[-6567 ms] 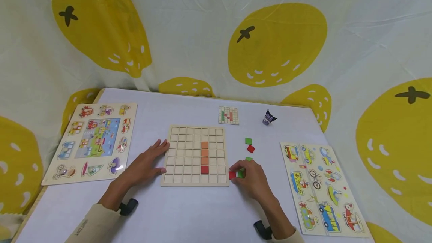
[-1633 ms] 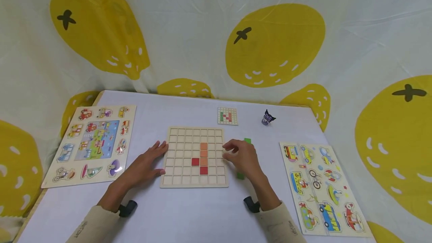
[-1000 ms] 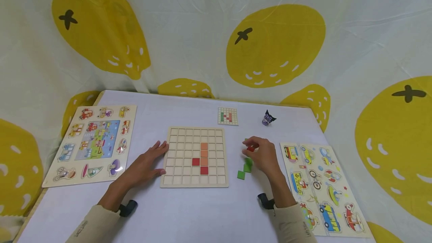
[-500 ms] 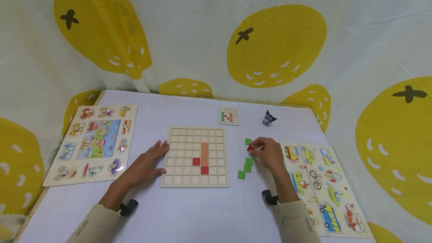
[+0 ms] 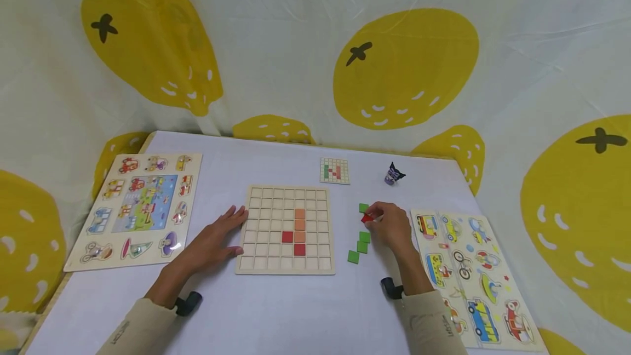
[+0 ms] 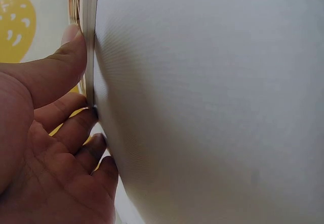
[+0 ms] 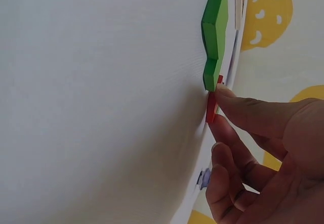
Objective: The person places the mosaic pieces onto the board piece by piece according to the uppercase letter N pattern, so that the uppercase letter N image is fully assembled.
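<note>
My left hand (image 5: 212, 244) rests at the left edge of a wooden grid board (image 5: 266, 214), thumb and fingertips against the rim, fingers relaxed. In the left wrist view, the board's edge (image 6: 90, 37) stands beside the thumb. On the board, three orange tiles (image 5: 299, 224) form a column, with a red tile (image 5: 299, 249) below them and another red tile (image 5: 287, 236) to the left. Right of the board, my right hand (image 5: 393, 227) pinches a loose red tile (image 5: 366, 218) between thumb and index finger, close over the table. Green tiles (image 5: 363, 246) lie around it.
A small card (image 5: 334, 171) printed with a coloured grid pattern lies behind the board. Beside it stands a small dark figurine (image 5: 394, 174). Vehicle peg puzzles lie at the left (image 5: 110, 212) and right (image 5: 470, 278), the right one partly under the right forearm.
A red tile from beside the board now sits on it, left of the orange column. My right hand has moved back right from the board to the loose red tile. The left hand stays put.
</note>
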Demonstrator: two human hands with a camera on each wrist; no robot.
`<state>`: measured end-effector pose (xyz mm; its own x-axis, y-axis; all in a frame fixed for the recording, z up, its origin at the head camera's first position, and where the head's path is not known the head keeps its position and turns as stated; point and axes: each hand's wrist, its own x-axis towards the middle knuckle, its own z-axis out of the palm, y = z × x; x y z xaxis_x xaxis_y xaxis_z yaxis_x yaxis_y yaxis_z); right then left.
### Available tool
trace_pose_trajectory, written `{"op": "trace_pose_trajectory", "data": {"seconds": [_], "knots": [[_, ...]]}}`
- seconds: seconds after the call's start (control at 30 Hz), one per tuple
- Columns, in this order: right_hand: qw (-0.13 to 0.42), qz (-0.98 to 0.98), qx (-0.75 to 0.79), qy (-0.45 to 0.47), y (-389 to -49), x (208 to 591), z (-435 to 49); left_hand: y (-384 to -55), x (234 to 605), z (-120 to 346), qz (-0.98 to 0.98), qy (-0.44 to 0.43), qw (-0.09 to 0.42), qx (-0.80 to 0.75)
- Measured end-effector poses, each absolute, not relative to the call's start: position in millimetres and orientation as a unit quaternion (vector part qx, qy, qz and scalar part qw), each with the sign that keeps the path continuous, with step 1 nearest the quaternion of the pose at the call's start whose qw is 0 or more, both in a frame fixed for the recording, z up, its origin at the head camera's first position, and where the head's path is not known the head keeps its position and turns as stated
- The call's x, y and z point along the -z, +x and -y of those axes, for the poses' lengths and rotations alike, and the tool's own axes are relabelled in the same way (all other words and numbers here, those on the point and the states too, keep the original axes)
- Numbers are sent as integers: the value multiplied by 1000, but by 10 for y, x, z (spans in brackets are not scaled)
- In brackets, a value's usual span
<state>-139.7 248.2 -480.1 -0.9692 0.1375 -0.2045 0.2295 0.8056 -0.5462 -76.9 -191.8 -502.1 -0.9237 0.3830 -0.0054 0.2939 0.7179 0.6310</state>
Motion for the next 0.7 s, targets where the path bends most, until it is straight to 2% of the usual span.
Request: {"op": "trace_pose_trajectory", "data": {"seconds": [0.7], "knots": [[65, -944, 308, 96, -1400, 4820, -2520, -769, 5003, 1902, -926, 183, 69, -323]]}}
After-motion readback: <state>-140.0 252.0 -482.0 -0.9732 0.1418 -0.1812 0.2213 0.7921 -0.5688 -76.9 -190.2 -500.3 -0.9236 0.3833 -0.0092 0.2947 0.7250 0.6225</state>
